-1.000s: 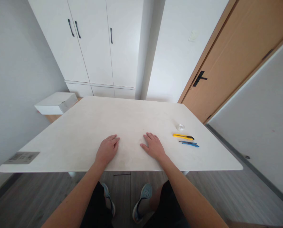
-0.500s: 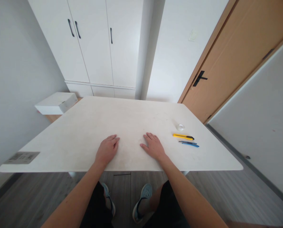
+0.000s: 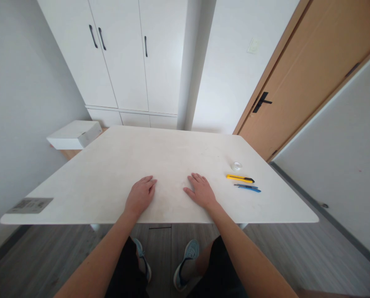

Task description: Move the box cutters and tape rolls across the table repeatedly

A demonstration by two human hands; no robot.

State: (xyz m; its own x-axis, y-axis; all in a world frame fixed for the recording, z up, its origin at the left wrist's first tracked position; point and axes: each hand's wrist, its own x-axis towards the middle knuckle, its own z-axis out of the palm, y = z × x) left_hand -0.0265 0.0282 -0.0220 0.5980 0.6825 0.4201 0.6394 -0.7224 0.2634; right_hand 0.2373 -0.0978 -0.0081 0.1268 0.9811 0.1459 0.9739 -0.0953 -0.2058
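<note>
My left hand (image 3: pixel 141 193) rests on the white table (image 3: pixel 160 157) near its front edge, holding nothing, with its fingers partly stretched and lying on the surface. Flat on the same surface lies my right hand (image 3: pixel 201 190), fingers spread and holding nothing. To the right of it, a yellow utility knife (image 3: pixel 240 179) with a black end is the nearest object. Just in front of that knife lies a slim blue cutter (image 3: pixel 247 188). A small white roll of tape (image 3: pixel 236 166) sits behind both of them.
A grey printed label (image 3: pixel 30 205) is at the table's left front corner. Beyond the left edge stands a white box (image 3: pixel 75 135) on a wooden surface. White cupboards (image 3: pixel 126 62) line the back, and a wooden door (image 3: pixel 312 70) is at the right.
</note>
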